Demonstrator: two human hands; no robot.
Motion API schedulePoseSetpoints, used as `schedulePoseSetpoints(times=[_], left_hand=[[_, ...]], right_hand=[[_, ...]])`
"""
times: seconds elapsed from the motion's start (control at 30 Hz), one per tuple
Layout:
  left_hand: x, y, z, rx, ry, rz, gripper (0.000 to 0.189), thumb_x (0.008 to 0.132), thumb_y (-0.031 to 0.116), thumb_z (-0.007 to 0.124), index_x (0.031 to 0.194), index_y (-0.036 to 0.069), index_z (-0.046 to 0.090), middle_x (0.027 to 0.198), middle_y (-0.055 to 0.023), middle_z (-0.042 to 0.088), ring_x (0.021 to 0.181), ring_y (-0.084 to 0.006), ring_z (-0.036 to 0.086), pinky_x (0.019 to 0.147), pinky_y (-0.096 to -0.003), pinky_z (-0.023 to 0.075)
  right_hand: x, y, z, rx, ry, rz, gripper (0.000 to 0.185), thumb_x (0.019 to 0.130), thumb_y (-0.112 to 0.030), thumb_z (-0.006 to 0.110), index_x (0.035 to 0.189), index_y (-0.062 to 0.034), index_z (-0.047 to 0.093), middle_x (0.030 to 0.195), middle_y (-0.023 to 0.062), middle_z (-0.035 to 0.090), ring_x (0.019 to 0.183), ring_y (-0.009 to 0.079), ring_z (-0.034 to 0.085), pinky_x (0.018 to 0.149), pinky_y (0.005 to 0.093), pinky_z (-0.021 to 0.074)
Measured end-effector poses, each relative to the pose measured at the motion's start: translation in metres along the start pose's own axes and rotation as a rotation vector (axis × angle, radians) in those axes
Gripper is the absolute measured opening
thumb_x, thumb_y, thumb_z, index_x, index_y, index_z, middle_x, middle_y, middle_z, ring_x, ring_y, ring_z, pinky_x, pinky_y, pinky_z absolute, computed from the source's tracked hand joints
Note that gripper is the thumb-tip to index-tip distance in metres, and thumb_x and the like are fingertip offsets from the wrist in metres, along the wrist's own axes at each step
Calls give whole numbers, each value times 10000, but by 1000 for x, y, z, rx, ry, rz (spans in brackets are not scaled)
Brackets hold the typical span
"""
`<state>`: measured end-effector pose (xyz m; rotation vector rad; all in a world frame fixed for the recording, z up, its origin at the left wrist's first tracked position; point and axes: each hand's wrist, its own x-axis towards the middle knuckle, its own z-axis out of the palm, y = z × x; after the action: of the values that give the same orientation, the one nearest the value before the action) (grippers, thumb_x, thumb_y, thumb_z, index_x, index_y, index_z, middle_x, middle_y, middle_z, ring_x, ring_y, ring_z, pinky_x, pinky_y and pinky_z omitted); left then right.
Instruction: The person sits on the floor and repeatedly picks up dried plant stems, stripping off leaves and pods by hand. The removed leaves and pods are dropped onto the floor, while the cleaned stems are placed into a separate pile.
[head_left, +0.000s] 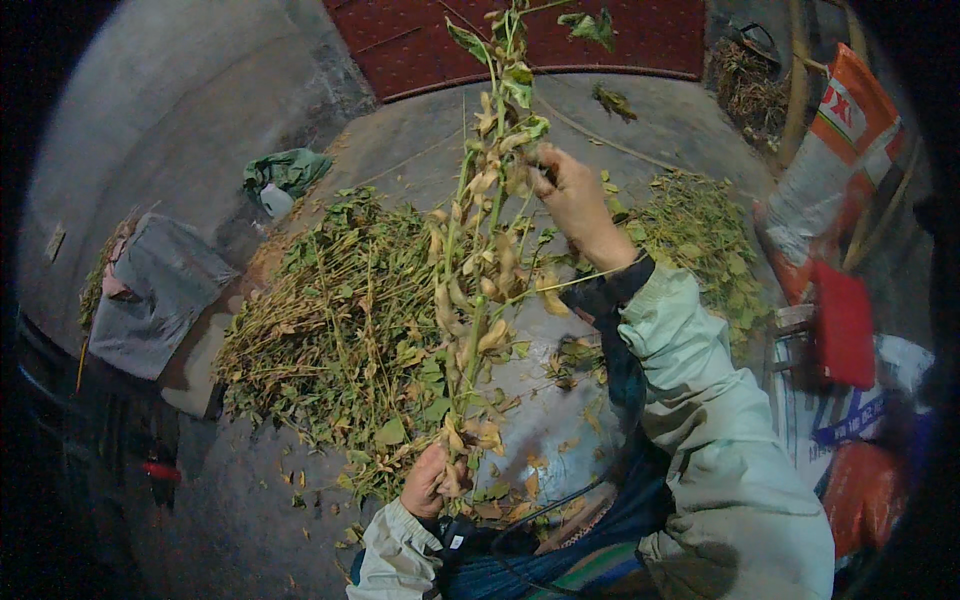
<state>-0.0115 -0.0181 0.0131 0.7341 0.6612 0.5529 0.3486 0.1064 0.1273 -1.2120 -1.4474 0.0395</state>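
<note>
A tall soybean plant (480, 315) stands upright before me, thick with pale tan pods and bearing a few green leaves near its top. My left hand (433, 480) grips it low down, with the fingers partly hidden behind pods. At its upper part, my right hand (581, 202) has thumb and fingers pinched against the right side of the plant, among pods and dry leaf. Exactly which piece those fingertips hold is hard to see. A heap of cut soybean plants (337, 322) lies behind it to the left.
More leafy stalks (697, 240) are piled at the right. Beyond them leans an orange and white sack (832, 165), with a red object (844, 326) nearer me. At the left are a grey cloth (161, 292) and a green bag (289, 172). A dark red door (525, 45) stands at the back.
</note>
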Motion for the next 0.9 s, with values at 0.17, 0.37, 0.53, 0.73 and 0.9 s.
schedulePoseSetpoints(times=[0.17, 0.37, 0.53, 0.73, 0.9], left_hand=[[-3, -5, 2, -142, 52, 91, 219, 929, 199, 416, 1080, 57, 488, 650, -8, 504, 440, -75, 375, 411, -203, 296], [1, 0, 6, -20, 37, -47, 181, 916, 166, 461, 1046, 49, 507, 697, -13, 548, 461, -55, 394, 387, -197, 253], [9, 2, 14, 23, 61, -24, 213, 917, 214, 472, 1042, 45, 502, 707, -27, 548, 456, -48, 374, 387, -202, 249], [7, 8, 23, 42, 49, 70, 249, 933, 239, 428, 1070, 38, 480, 558, -24, 427, 466, -87, 391, 419, -201, 265], [24, -3, 19, 324, 207, 265, 233, 933, 219, 438, 1075, 43, 488, 647, -31, 529, 521, -99, 433, 496, -235, 360]], right_hand=[[-19, 8, 3, -66, -200, -217, 193, 762, -69, 545, 946, -12, 546, 810, 195, 555, 763, 380, 539, 642, 409, 427], [-11, 25, -15, 73, -63, 134, 174, 788, -72, 533, 946, -5, 562, 790, 148, 588, 750, 265, 563, 652, 346, 432], [-20, 40, -9, 88, -240, 159, 189, 810, -121, 549, 951, 4, 557, 754, 91, 565, 726, 163, 522, 668, 348, 441], [-3, 86, -55, 221, 317, 517, 283, 839, -213, 553, 1003, 17, 557, 832, 45, 585, 756, 126, 554, 689, 264, 461], [-8, 82, -49, 23, 299, 412, 530, 830, -312, 572, 1211, 30, 432, 1140, 143, 534, 982, 186, 557, 694, 294, 472]])
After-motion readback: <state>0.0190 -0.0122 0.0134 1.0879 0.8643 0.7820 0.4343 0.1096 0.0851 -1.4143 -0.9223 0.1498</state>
